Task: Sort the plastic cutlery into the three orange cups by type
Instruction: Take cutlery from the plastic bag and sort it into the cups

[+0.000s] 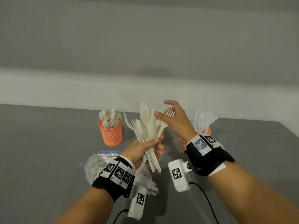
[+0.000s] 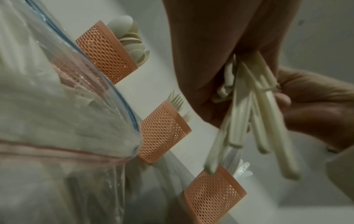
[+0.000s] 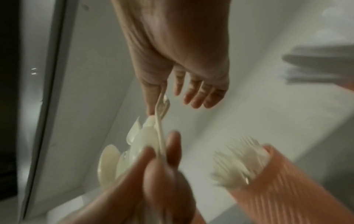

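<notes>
My left hand (image 1: 154, 143) grips a fanned bundle of cream forks and spoons (image 1: 148, 126) by the handles above the grey table (image 1: 48, 143). My right hand (image 1: 163, 113) reaches into the fan, its thumb holding one fork (image 1: 165, 122) against the fingers, the other fingers (image 3: 201, 94) straight. That fork (image 3: 161, 121) still stands among the bundle. Three orange mesh cups stand in a row: the left with spoons (image 1: 111, 135), the middle with forks (image 2: 162, 131), the right with white knives (image 1: 208, 130). In the head view the bundle hides most of the middle cup.
A clear zip bag (image 1: 95, 160) with more white cutlery lies on the table under my left wrist. A pale wall (image 1: 145, 88) runs just behind the cups. The table's right edge (image 1: 289, 135) lies beyond the knife cup.
</notes>
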Motion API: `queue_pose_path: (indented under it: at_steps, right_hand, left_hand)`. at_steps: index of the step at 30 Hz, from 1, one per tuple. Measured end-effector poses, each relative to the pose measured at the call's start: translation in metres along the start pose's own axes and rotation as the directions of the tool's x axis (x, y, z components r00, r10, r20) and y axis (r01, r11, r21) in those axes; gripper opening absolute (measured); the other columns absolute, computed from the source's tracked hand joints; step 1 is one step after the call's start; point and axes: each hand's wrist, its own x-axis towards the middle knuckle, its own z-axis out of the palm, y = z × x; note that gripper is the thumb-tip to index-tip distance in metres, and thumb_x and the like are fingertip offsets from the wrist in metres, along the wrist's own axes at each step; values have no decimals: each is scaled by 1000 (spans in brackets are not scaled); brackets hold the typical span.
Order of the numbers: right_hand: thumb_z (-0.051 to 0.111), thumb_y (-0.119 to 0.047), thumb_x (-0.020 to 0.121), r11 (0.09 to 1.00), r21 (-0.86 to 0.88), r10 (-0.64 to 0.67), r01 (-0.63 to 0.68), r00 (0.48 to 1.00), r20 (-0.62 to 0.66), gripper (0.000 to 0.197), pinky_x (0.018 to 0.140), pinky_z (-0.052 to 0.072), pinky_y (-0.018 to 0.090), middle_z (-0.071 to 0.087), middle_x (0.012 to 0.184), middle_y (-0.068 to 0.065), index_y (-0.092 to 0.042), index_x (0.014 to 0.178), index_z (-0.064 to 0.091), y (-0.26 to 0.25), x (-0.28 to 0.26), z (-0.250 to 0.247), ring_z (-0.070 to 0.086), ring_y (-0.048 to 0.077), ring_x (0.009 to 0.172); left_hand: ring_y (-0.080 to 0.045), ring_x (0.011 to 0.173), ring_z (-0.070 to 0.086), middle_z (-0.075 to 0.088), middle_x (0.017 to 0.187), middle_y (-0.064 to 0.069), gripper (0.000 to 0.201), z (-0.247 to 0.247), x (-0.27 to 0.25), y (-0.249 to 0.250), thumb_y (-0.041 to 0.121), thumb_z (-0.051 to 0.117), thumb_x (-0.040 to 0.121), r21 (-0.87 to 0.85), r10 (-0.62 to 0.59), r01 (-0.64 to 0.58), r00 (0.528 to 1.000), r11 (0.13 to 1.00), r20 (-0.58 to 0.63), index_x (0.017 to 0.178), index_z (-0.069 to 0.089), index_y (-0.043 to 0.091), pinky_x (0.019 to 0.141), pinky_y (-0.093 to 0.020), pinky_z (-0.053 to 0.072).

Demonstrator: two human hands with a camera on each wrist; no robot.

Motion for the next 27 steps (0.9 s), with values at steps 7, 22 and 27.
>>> queue_pose_path:
  at_steps: [7, 22, 27]
  right_hand:
    - [63, -16, 85, 924, -347, -64, 162, 958, 278, 19, 81, 41, 18, 64, 91, -4, -16, 102, 71, -33, 8, -12, 56, 11, 91]
    - [40, -9, 97, 963, 69, -228, 259, 926, -301, 22, 51, 36, 20, 54, 74, 2, -20, 79, 45, -55, 20, -59, 48, 10, 60]
    - [44, -18, 95, 903, -370, -380, 218, 806, -454, 15, 60, 48, 37, 57, 69, 14, -15, 81, 48, -19, 19, -109, 56, 24, 62]
  left_hand:
    - [-18, 55, 61, 67, 70, -6, 12, -1, -2, 2, 13, 56, 89, 162, 2, 1, 1000, 987, -20, 96, 65, 10, 56, -27, 52]
    - [-18, 61, 58, 66, 77, -6, 17, 3, 0, -10, 9, 57, 89, 344, -44, 57, 998, 937, -46, 104, 64, 5, 58, -25, 51]
    - [-20, 65, 63, 70, 74, -6, 10, 1, 6, -16, 9, 56, 89, 238, -21, 53, 991, 970, -134, 94, 65, 9, 67, -31, 54]
